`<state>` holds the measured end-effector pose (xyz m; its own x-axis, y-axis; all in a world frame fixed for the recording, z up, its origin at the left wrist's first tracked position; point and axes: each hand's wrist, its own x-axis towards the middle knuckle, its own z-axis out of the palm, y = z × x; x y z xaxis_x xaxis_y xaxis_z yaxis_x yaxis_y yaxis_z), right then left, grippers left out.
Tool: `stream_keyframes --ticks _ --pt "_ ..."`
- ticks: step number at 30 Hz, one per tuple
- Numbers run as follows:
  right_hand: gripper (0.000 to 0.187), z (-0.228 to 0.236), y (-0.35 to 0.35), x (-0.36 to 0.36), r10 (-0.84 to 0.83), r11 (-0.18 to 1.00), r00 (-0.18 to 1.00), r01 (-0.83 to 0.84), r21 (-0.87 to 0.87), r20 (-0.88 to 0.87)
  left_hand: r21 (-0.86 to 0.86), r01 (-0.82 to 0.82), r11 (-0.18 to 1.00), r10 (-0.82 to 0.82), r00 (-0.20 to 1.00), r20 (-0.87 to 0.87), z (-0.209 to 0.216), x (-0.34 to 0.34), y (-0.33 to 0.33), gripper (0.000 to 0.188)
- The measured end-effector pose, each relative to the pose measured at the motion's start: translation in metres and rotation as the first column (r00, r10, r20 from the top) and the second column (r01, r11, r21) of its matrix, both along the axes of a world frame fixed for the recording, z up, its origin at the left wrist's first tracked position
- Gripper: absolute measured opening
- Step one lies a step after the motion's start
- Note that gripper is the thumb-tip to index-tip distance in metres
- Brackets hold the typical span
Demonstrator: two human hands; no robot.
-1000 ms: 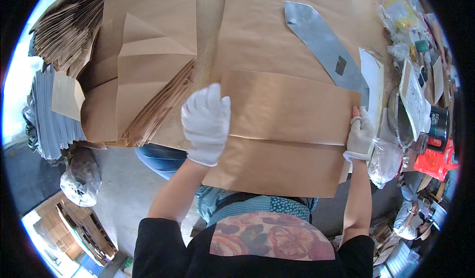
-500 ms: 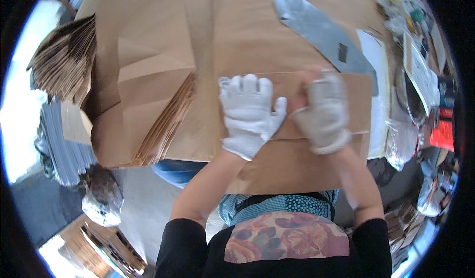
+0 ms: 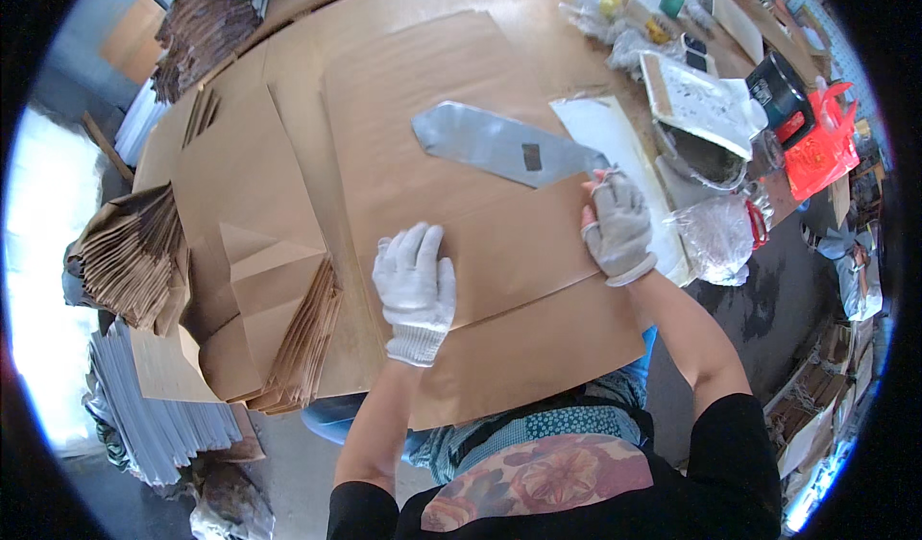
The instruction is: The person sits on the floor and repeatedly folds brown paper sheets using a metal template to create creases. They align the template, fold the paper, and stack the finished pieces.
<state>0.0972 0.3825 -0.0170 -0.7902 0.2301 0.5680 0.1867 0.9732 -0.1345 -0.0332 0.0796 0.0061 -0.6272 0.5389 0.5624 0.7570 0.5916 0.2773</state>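
Note:
A large sheet of brown paper point(image 3: 413, 88) lies on the table, its near part folded over into a flap point(image 3: 523, 242) with a crease line across it. My left hand point(image 3: 415, 285), in a white knit glove, rests flat on the flap's left part, fingers stretched out. At the flap's right end is my right hand point(image 3: 619, 228), in a greyer glove with bare fingertips, its thumb and fingers apart. Its fingertips are beside the right end of a flat grey metal plate point(image 3: 490, 141) with a small dark rectangular mark. Whether they touch the plate I cannot tell.
Pleated brown paper stacks point(image 3: 303, 333) and a creased brown sheet point(image 3: 245, 184) lie at the left. White sheets point(image 3: 615, 132) lie right of the plate. Beyond stand a dark mug point(image 3: 776, 93), a red plastic bag point(image 3: 821, 146) and a clear plastic bag point(image 3: 713, 237).
The view has swung, showing more of the table's far and right side. My right hand, blurred before, has moved to the flap's right end near the plate. My left hand stays flat on the paper.

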Motion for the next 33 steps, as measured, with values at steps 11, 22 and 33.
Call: stream_keyframes --ticks 11,22,33 --pt "0.013 0.149 -0.045 0.014 0.426 0.878 0.902 -0.432 -0.206 -0.072 -0.208 0.15 0.966 -0.15 0.989 0.016 0.109 0.071 -0.02 0.042" --pt "0.019 0.176 -0.065 -0.006 0.65 0.756 0.545 -0.393 -0.524 0.53 -0.351 0.012 0.936 -0.033 0.998 -0.054 0.104 0.119 -0.026 0.062" --pt "0.022 0.138 -0.087 0.043 0.475 0.856 0.877 -0.48 -0.191 -0.074 -0.488 0.552 0.676 -0.13 0.741 0.659 0.097 0.167 -0.008 0.022"
